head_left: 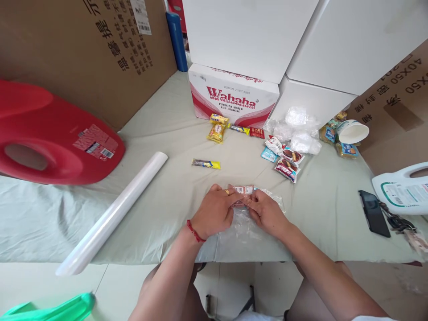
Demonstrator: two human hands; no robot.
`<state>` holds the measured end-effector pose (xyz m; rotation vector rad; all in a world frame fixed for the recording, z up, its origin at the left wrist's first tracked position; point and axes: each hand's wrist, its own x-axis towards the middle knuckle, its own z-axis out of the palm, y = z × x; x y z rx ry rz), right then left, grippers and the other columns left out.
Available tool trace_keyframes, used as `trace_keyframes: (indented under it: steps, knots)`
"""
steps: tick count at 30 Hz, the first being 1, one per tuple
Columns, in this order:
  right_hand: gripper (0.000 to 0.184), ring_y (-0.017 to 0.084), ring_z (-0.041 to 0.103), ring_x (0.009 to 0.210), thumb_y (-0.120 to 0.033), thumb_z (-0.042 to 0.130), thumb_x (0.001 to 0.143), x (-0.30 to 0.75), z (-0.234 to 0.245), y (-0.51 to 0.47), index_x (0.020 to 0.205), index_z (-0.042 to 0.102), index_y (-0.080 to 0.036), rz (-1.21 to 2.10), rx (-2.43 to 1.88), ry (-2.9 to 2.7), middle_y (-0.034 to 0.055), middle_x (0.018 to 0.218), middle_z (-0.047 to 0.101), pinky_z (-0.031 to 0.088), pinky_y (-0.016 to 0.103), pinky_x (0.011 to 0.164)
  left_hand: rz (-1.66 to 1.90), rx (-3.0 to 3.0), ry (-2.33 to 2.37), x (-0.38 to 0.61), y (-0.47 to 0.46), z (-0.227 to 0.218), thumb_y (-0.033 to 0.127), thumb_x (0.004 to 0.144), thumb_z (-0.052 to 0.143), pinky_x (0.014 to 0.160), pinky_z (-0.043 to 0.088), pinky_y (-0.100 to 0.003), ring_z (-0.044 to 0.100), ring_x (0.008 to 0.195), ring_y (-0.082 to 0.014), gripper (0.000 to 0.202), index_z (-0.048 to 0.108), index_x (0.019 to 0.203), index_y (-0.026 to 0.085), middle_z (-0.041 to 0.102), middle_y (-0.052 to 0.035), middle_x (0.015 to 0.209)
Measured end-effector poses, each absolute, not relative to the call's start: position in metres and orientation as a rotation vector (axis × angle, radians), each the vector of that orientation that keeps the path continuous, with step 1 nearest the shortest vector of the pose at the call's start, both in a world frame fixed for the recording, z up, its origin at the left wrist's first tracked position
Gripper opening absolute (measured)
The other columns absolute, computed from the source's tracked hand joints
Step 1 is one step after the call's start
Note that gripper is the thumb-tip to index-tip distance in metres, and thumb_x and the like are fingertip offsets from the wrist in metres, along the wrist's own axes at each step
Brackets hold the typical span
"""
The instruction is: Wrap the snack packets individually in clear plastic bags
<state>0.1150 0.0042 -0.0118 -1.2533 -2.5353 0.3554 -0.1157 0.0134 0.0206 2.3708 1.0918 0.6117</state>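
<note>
My left hand (214,210), a red bracelet at its wrist, and my right hand (268,213) meet near the front of the cloth-covered table (174,196). Between them they grip a small reddish snack packet (245,190) with a white printed label, fingers closed on its two sides. Clear plastic film (241,226) lies crumpled around and beneath the packet, spreading toward me and to the right. Beyond my left hand lies a yellow-and-blue snack stick (206,163).
A long film roll (113,216) lies at left, beside a red jug (60,138). Further back stand a Wahaha carton (234,98), snack packets (287,165) and wrapped clear bundles (297,129). At right are a paper cup (352,131), phone (374,213) and white jug (403,191).
</note>
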Motion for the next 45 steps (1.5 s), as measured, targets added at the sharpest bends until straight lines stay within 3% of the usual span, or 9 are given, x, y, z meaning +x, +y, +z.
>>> trace_keyframes:
  steps: [3, 7, 18, 23, 26, 29, 32, 38, 45]
  knots:
    - [0.054, 0.016, 0.048, 0.076, -0.011, 0.053, 0.095, 0.117, -0.014, 0.003, 0.143, 0.059, -0.032, 0.449, -1.23, -2.482, 0.0036, 0.091, 0.051, 0.039, 0.023, 0.062, 0.464, 2.247, 1.303, -0.119, 0.016, 0.02, 0.019, 0.094, 0.043, 0.072, 0.043, -0.034, 0.069, 0.072, -0.021, 0.04, 0.065, 0.127, 0.024, 0.075, -0.0017, 0.079]
    - [0.056, 0.016, 0.05, 0.078, -0.011, 0.052, 0.096, 0.119, -0.015, 0.004, 0.148, 0.055, -0.034, 0.549, -1.206, -2.44, 0.0043, 0.093, 0.051, 0.045, 0.026, 0.065, 0.177, 2.252, 1.562, -0.114, 0.022, 0.016, 0.034, 0.101, 0.046, 0.061, 0.039, -0.032, 0.069, 0.072, -0.025, 0.035, 0.064, 0.13, 0.025, 0.075, -0.0046, 0.08]
    - [0.042, 0.019, 0.054, 0.084, -0.012, 0.052, 0.096, 0.122, -0.007, 0.004, 0.133, 0.066, -0.028, 0.684, -1.175, -2.41, 0.0067, 0.096, 0.054, 0.051, 0.031, 0.069, 0.648, 2.371, 1.073, -0.099, 0.019, -0.005, -0.001, 0.091, 0.046, 0.087, 0.053, -0.034, 0.063, 0.108, -0.0202, 0.052, 0.07, 0.125, 0.029, 0.072, -0.0055, 0.118]
    - [0.042, 0.025, 0.058, 0.109, -0.025, 0.057, 0.099, 0.142, 0.028, -0.026, 0.14, 0.057, -0.035, 0.647, -1.125, -2.24, 0.0093, 0.116, 0.058, 0.055, 0.044, 0.091, 0.564, 2.345, 1.15, -0.102, 0.018, -0.004, -0.003, 0.086, 0.049, 0.083, 0.055, -0.033, 0.06, 0.111, -0.0218, 0.054, 0.073, 0.121, 0.03, 0.071, -0.0061, 0.114]
    - [0.066, 0.035, 0.049, 0.13, -0.036, 0.069, 0.092, 0.143, 0.033, -0.057, 0.153, 0.042, -0.034, 0.533, -1.159, -2.334, 0.0136, 0.137, 0.053, 0.049, 0.058, 0.105, 0.526, 2.374, 1.169, -0.101, 0.017, 0.0, -0.002, 0.084, 0.05, 0.082, 0.054, -0.033, 0.06, 0.109, -0.0219, 0.054, 0.073, 0.12, 0.031, 0.071, -0.006, 0.113]
    - [0.081, 0.038, 0.037, 0.143, -0.026, 0.065, 0.094, 0.132, 0.012, -0.078, 0.163, 0.022, -0.028, 0.358, -1.226, -2.401, 0.0166, 0.15, 0.046, 0.039, 0.067, 0.113, 0.51, 2.411, 1.178, -0.1, 0.017, 0.003, -0.001, 0.085, 0.052, 0.086, 0.051, -0.035, 0.06, 0.108, -0.0218, 0.049, 0.074, 0.116, 0.031, 0.071, -0.006, 0.113]
    - [0.076, 0.035, 0.042, 0.139, -0.011, 0.056, 0.095, 0.118, -0.009, -0.08, 0.162, 0.025, -0.028, 0.158, -1.262, -2.307, 0.0158, 0.141, 0.054, 0.035, 0.07, 0.114, 0.459, 2.441, 1.193, -0.1, 0.018, 0.005, -0.002, 0.084, 0.053, 0.085, 0.046, -0.038, 0.061, 0.108, -0.0226, 0.048, 0.075, 0.113, 0.03, 0.072, -0.0056, 0.115]
    - [0.041, 0.025, 0.059, 0.101, -0.009, 0.052, 0.097, 0.106, 0.011, -0.035, 0.129, 0.061, -0.033, 0.316, -1.137, -2.142, 0.0075, 0.101, 0.063, 0.055, 0.046, 0.085, 0.436, 2.414, 1.2, -0.101, 0.02, 0.009, -0.002, 0.082, 0.053, 0.078, 0.037, -0.038, 0.059, 0.098, -0.0229, 0.045, 0.077, 0.105, 0.028, 0.073, -0.0053, 0.114]
    - [0.024, 0.018, 0.062, 0.087, -0.02, 0.046, 0.103, 0.104, 0.037, 0.02, 0.112, 0.068, -0.025, 0.509, -1.191, -2.126, 0.0067, 0.098, 0.062, 0.051, 0.031, 0.075, 0.397, 2.369, 1.189, -0.101, 0.025, 0.015, -0.006, 0.074, 0.051, 0.076, 0.036, -0.036, 0.059, 0.094, -0.0222, 0.04, 0.074, 0.089, 0.023, 0.074, -0.0038, 0.11]
